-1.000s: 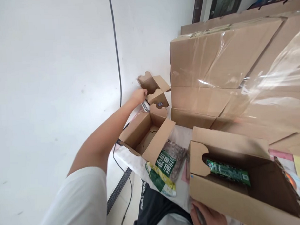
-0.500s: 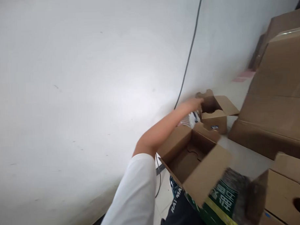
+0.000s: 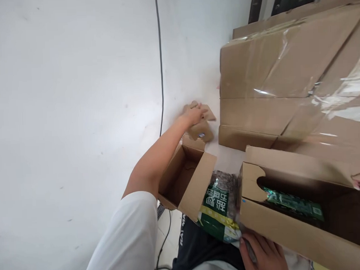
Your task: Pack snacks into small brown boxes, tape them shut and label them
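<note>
My left hand (image 3: 196,114) reaches far forward, its fingers closed over the top of a small open cardboard box (image 3: 201,131) beside the wall; both are slightly blurred. Under my left forearm an open, bare-bottomed cardboard box (image 3: 183,178) stands with its flaps out. Next to it lies a green and yellow plastic packet (image 3: 216,204) with white characters and a see-through, dark-grained upper part. At the bottom, my right hand (image 3: 262,254) pinches the packet's lower corner between thumb and fingers, close to the wall of a larger open carton (image 3: 289,225). Inside that carton is another green packet (image 3: 294,204).
Large taped cardboard cartons (image 3: 263,81) stand behind, on the right. A dark cable (image 3: 160,64) runs down the white wall (image 3: 79,115) on the left. Cables (image 3: 164,242) trail over the tiled floor below.
The view has swung right, bringing the larger carton, its green packet and my right hand into sight. My left hand has moved from the small box's side onto its top.
</note>
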### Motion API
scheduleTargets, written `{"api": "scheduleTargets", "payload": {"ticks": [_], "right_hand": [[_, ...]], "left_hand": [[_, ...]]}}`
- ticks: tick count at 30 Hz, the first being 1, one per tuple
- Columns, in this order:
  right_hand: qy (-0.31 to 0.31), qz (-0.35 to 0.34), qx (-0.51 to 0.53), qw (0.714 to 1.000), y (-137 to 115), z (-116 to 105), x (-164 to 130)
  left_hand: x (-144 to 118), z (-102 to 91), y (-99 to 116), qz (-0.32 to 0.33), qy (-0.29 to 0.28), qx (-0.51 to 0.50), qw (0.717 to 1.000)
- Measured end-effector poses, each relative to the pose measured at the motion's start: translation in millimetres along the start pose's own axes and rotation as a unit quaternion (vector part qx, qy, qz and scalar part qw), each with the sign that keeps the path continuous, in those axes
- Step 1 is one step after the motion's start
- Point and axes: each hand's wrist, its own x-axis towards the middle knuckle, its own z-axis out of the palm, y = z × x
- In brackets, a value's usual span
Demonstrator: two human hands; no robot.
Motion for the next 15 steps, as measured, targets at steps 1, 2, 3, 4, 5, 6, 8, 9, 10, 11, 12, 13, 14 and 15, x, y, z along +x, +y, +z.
{"api": "scheduleTargets", "payload": {"ticks": [1, 2, 3, 4, 5, 6, 8, 9, 10, 11, 12, 13, 14, 15], "right_hand": [[0.002, 0.010, 0.010, 1.000, -3.5, -3.2, 1.7], [0.003, 0.022, 0.021, 1.000, -7.0, -6.1, 3.3], [0.003, 0.037, 0.031, 0.999, -10.6, -8.6, 4.8], [0.000, 0.056, 0.037, 0.998, -14.3, -10.8, 6.6], [-0.006, 0.081, 0.039, 0.996, -18.3, -12.6, 9.0], [-0.017, 0.106, 0.041, 0.993, -22.7, -13.9, 12.5], [-0.052, 0.154, 0.050, 0.985, -33.1, -14.9, 23.7], [-0.072, 0.174, 0.058, 0.980, -38.9, -14.3, 31.5], [-0.093, 0.193, 0.066, 0.974, -44.8, -13.0, 40.7], [-0.113, 0.212, 0.072, 0.968, -50.5, -11.0, 50.7], [-0.132, 0.232, 0.076, 0.961, -55.6, -8.3, 61.1], [-0.149, 0.252, 0.079, 0.953, -59.7, -5.0, 71.3], [-0.163, 0.268, 0.086, 0.946, -62.6, -1.4, 80.8], [-0.174, 0.283, 0.099, 0.938, -64.2, 2.4, 89.2]], "left_hand": [[-1.7, 3.5, 4.3, 0.023, -0.025, -0.005, 0.999], [-6.6, 2.1, 6.9, 0.048, -0.041, -0.010, 0.998], [-15.2, -3.7, 7.8, 0.075, -0.049, -0.016, 0.996], [-28.0, -12.9, 6.6, 0.099, -0.053, -0.021, 0.993], [-45.0, -23.9, 3.5, 0.127, -0.049, -0.028, 0.990], [-66.3, -35.1, -1.3, 0.150, -0.051, -0.031, 0.987], [-120.0, -52.1, -14.6, 0.125, -0.087, -0.019, 0.988], [-151.1, -55.4, -22.1, 0.098, -0.102, -0.011, 0.990], [-183.7, -54.3, -29.5, 0.076, -0.102, -0.012, 0.992], [-216.6, -48.8, -36.1, 0.066, -0.100, -0.019, 0.993], [-248.7, -39.3, -41.8, 0.067, -0.091, -0.026, 0.993], [-278.5, -26.6, -45.9, 0.074, -0.082, -0.023, 0.994], [-305.0, -12.0, -48.4, 0.073, -0.061, -0.016, 0.995], [-327.5, 3.4, -49.0, 0.074, -0.042, -0.015, 0.996]]}}
